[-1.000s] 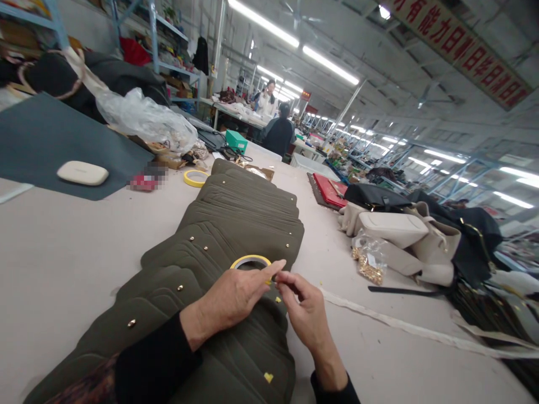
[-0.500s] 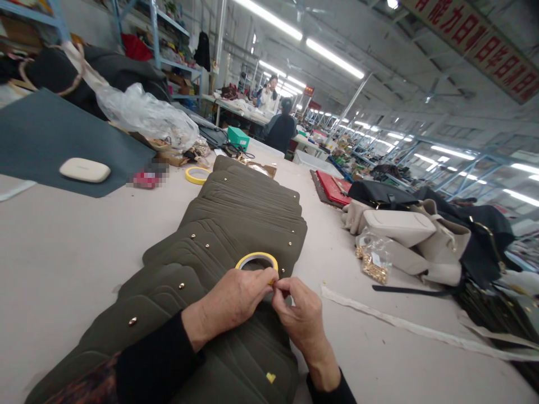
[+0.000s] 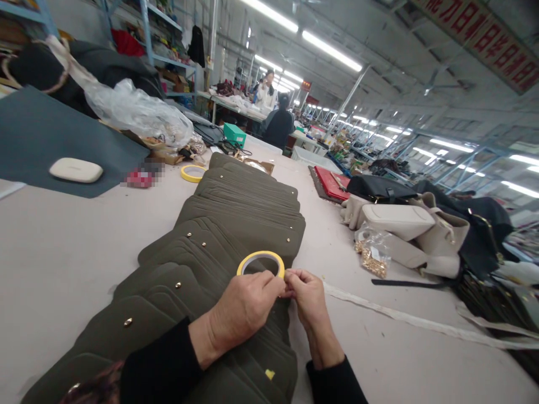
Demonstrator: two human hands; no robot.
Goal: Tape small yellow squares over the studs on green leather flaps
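Note:
My left hand (image 3: 246, 303) is closed on a roll of yellow tape (image 3: 261, 256), which stands up above the fingers with its ring toward me. My right hand (image 3: 307, 292) is beside it, thumb and fingers pinched together at the roll's right edge; what lies in that pinch is too small to make out. Below both hands spreads a long row of overlapping dark olive bag panels (image 3: 219, 224) with small gold studs. A scrap of yellow tape (image 3: 270, 373) sticks to a near panel.
A second yellow tape roll (image 3: 192, 173) lies left of the panels' far end. On the left is a grey sheet with a cream case (image 3: 76, 169). Beige and black bags (image 3: 398, 221), a bag of gold hardware (image 3: 374, 258) and a white strip (image 3: 391, 317) are right. People are farther back.
Both hands have moved slightly right with the tape roll. More of the roll's ring shows above my left fingers, and the view has shifted a little.

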